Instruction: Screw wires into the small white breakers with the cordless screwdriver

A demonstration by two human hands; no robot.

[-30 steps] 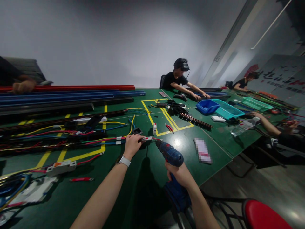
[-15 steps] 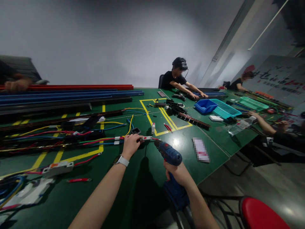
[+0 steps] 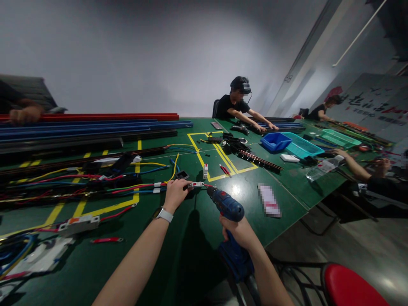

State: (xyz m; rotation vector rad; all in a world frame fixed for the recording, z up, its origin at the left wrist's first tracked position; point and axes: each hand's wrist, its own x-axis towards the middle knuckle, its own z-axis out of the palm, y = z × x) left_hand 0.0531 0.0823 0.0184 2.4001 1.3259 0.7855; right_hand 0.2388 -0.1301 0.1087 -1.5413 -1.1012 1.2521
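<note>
My left hand (image 3: pixel 176 194), with a watch on its wrist, is closed on a small white-and-red circuit breaker (image 3: pixel 196 185) over the green table. A short red wire (image 3: pixel 208 185) sticks out of the breaker's right end. My right hand (image 3: pixel 235 231) wraps round the handle of a blue cordless drill (image 3: pixel 227 205), whose black chuck points left and away, close to the red wire. Whether the drill's tip touches anything is too small to tell. Another breaker (image 3: pixel 205 171) stands upright just beyond, beside short red wires (image 3: pixel 225 170).
Cable bundles (image 3: pixel 149 187) and long coloured rails (image 3: pixel 95 125) lie at the left. A blue bin (image 3: pixel 276 142), a teal tray (image 3: pixel 304 145), a plastic bottle (image 3: pixel 325 167) and a phone-like slab (image 3: pixel 269 199) are at the right. Co-workers sit around the table; a red stool (image 3: pixel 350 285) is at lower right.
Both hands, the breaker and the drill keep almost the same positions. The view has shifted very slightly.
</note>
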